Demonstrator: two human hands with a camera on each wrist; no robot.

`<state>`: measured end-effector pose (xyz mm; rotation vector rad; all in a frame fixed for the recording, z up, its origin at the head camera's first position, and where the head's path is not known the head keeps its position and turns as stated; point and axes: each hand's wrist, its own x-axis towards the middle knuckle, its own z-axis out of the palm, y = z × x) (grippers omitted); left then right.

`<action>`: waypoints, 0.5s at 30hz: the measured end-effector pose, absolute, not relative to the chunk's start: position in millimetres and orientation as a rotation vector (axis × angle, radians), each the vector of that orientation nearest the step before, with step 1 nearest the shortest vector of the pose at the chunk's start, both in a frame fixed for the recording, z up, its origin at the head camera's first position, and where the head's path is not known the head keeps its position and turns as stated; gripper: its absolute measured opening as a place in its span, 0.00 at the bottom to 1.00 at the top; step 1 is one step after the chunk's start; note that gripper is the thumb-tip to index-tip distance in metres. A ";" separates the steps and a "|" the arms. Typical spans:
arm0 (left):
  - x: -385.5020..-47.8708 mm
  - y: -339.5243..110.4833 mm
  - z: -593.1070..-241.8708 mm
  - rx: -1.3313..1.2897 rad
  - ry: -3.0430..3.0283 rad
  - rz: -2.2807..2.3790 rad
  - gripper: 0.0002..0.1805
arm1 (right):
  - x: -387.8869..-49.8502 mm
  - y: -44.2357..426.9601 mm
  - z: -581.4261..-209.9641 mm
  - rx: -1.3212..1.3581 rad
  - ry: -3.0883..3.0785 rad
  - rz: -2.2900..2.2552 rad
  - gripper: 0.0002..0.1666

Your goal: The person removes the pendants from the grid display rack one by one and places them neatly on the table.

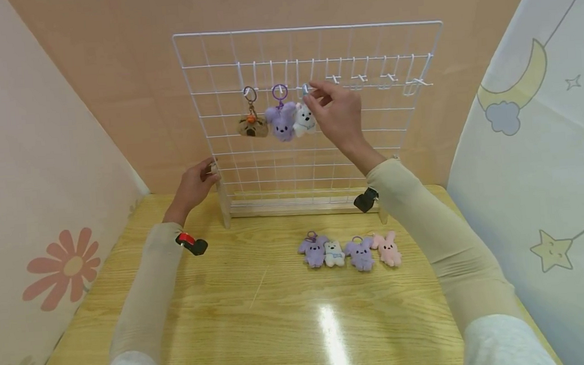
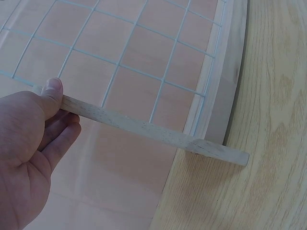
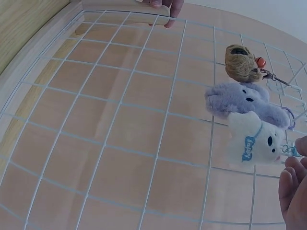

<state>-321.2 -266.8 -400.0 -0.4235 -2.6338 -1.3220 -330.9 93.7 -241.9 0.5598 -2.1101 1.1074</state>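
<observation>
My right hand (image 1: 337, 111) pinches the blue ring of a white bear keychain (image 1: 304, 119) at a hook on the white wire rack (image 1: 307, 29). In the right wrist view the bear (image 3: 254, 139) hangs beside the fingertips, touching a purple plush (image 3: 240, 99). On hooks to its left are the purple plush (image 1: 281, 121) and a brown plush (image 1: 252, 126) with an orange bell. My left hand (image 1: 193, 185) grips the top of the rack's left wooden post (image 1: 223, 201); the left wrist view shows thumb and fingers around the post's end (image 2: 139, 127).
Two purple plushes (image 1: 314, 251), (image 1: 361, 255), a white bear (image 1: 334, 254) and a pink rabbit (image 1: 388, 250) lie on the wooden table (image 1: 230, 322) before the rack. Several bare hooks (image 1: 361, 78) stick out at the rack's right. Patterned cloths (image 1: 549, 147) stand on both sides.
</observation>
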 end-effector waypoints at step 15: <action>-320.6 -266.9 -399.7 -0.405 -2.647 -1.345 0.31 | -337.0 86.6 -240.3 0.532 -2.129 1.015 0.18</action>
